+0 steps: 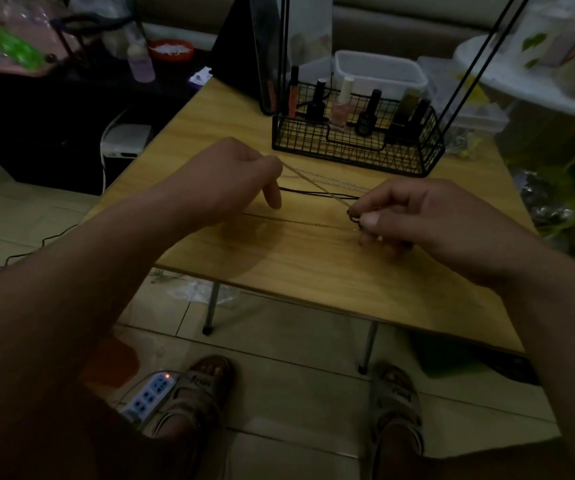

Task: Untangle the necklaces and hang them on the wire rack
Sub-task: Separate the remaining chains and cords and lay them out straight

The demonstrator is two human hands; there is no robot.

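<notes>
Left hand [244, 178] and right hand [400, 213] each pinch the tangled necklaces [324, 188], stretched taut above the counter [296, 265]; pulling harder could tighten the knot near the right fingers.

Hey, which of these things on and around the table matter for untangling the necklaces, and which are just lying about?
For the job: necklaces, left hand, right hand, wire rack.
Lying about: nail polish bottles, plastic tub, power strip.
</notes>
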